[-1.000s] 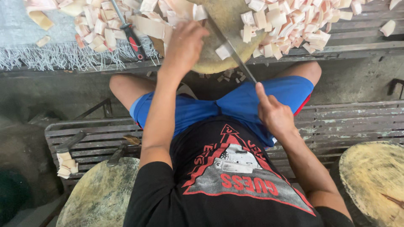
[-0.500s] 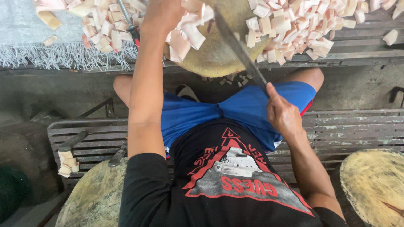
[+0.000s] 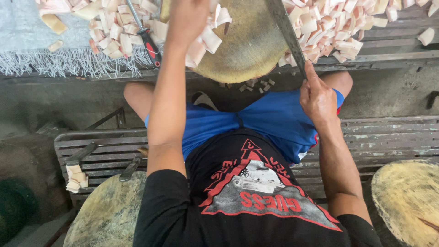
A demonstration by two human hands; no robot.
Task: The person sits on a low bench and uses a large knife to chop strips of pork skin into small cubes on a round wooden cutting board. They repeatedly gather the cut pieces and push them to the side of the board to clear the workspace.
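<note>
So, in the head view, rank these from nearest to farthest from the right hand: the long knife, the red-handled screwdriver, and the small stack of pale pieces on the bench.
1. The long knife: held in the right hand, its blade reaching up over the round block.
2. The red-handled screwdriver: up and to the left, among the pale cut pieces.
3. The small stack of pale pieces: far left on the slatted bench.

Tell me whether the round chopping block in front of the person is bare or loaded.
Loaded at one side only: the left hand rests on pale cut pieces there, while the rest of the round chopping block shows bare wood.
</note>
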